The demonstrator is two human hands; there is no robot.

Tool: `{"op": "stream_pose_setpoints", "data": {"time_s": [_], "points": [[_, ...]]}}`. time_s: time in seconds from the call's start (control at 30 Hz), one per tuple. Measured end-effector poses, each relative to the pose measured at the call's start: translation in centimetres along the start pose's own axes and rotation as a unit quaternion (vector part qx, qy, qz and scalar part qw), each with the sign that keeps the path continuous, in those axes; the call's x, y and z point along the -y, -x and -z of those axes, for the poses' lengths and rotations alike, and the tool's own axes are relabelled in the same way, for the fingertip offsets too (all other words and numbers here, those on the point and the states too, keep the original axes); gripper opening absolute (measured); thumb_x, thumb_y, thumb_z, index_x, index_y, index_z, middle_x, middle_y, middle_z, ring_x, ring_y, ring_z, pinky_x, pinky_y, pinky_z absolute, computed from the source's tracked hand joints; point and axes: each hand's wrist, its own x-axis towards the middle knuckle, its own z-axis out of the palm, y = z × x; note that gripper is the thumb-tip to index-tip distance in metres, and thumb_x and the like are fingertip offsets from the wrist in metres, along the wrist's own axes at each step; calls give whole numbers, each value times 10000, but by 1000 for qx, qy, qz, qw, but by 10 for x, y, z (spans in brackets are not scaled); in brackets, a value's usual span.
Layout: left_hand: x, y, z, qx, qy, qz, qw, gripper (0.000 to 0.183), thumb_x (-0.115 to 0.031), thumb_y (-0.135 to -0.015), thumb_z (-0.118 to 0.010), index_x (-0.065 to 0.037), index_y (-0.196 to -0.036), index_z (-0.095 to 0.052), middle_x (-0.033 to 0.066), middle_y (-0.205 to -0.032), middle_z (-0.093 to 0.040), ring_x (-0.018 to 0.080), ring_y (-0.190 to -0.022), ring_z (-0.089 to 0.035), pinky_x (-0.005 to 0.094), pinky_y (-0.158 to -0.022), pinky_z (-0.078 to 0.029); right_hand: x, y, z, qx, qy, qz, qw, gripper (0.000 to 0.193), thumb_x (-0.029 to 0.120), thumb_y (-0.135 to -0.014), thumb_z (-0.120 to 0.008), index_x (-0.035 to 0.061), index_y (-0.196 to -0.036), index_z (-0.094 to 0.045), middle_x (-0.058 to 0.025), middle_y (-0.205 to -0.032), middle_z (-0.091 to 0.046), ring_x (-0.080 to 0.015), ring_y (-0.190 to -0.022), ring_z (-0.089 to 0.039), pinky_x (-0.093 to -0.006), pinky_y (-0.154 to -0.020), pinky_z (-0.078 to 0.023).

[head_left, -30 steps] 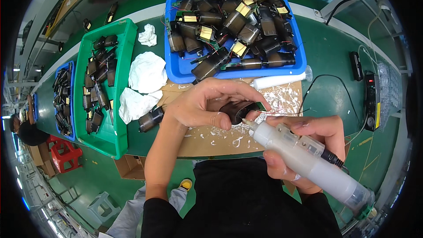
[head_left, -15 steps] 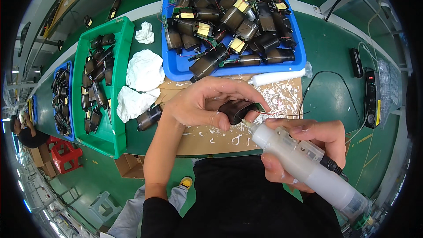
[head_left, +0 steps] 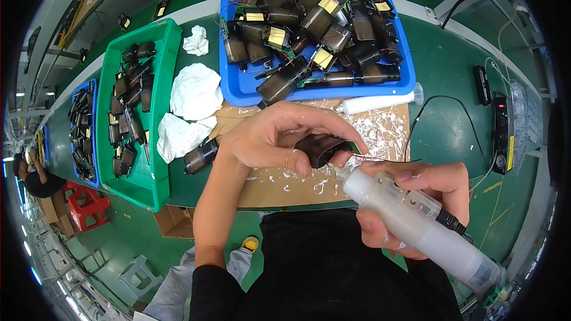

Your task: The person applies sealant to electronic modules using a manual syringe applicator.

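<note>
My left hand (head_left: 270, 139) is closed around a dark translucent plastic housing (head_left: 321, 147) with a green circuit board edge and thin red and black wires trailing right. In my right hand (head_left: 425, 202) is a white dispensing syringe (head_left: 410, 220) with a clear switch block and black cable on its side. The syringe's nozzle points up and left, at the lower edge of the housing; whether it touches cannot be made out. Beneath both hands lies a brown cardboard sheet (head_left: 285, 187) spattered with white paste. Another dark housing (head_left: 201, 156) rests beside my left forearm.
A blue tray (head_left: 229, 92) heaped with similar housings stands at the back. Left are a green tray (head_left: 160, 172) with more housings, white crumpled cloths (head_left: 196, 92) and another blue tray (head_left: 95, 137). A white tube (head_left: 375, 103) lies behind my hands. A power strip (head_left: 502, 137) sits right.
Both hands hold nearly the same pose. The syringe has shifted very slightly to the right and down, its nozzle still close to the housing.
</note>
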Motion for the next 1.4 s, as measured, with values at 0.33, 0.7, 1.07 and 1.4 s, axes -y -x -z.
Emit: {"op": "stream_pose_setpoints", "data": {"time_s": [0.33,0.7,1.07,1.4], "points": [[2,0,-1,-11,15,-3,1000,658,-338,-741,-805,127,-1145,-571,158,-934,-601,218,-841,-563,347,-741,-442,-1,-5,10,58,19,15,998,638,13,-645,-846,30,-1047,-350,-222,-979,-660,-156,-804,-656,-213,-651,-492],[3,-1,0,-5,6,3,1000,664,-338,-736,-809,126,-1149,-572,155,-950,-602,218,-855,-568,342,-751,-447,2,2,3,9,15,-26,1000,632,-2,-633,-841,36,-1041,-360,-200,-985,-666,-125,-756,-641,-197,-598,-474],[-9,0,-2,-12,-13,-16,1000,672,-352,-741,-805,135,-1140,-572,166,-967,-607,229,-870,-581,345,-748,-459,-2,1,6,-16,-9,-6,1000,531,81,-720,-795,51,-1047,-378,-243,-973,-646,-181,-793,-644,-237,-628,-496],[-142,72,-36,-425,-779,99,450,491,-85,-836,-638,-29,-1312,-531,137,-1313,-547,286,-1242,-489,369,-1070,-323,-53,23,22,-104,-91,-58,989,460,120,-752,-804,12,-1013,-441,-195,-914,-680,-265,-916,-696,-322,-774,-565]]}}
